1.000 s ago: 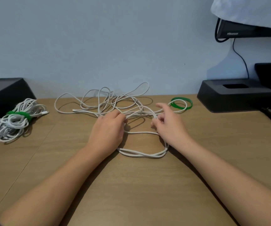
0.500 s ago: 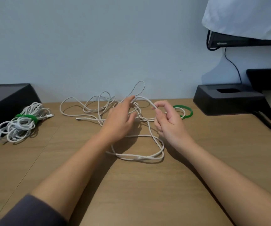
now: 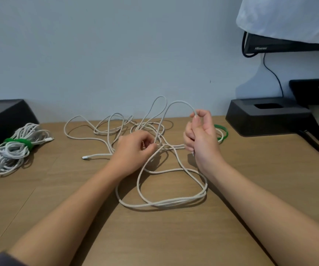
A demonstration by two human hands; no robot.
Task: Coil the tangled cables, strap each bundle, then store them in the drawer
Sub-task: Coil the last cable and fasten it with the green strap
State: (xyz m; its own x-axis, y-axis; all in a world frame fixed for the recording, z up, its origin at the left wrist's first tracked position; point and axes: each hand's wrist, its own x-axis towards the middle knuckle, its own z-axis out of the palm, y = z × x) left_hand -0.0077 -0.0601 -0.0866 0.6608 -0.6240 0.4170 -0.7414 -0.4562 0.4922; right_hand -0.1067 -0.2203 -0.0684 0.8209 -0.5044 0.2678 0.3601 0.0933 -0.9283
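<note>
1. My right hand (image 3: 202, 139) has its grip closed on a raised loop of the tangled cable (image 3: 162, 202); the left hand (image 3: 135, 148) pinches a strand beside it.
2. Open wooden bench (image 3: 174, 237) lies nearer me than both hands.
3. A strapped bundle (image 3: 14, 148) lies far left of my left grip, against a pale wall.

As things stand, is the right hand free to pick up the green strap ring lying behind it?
Probably not yet. The right hand is shut on a raised loop of the tangled white cable. The green strap ring lies just behind it on the wooden desk, unobstructed once the loop is released.
</note>
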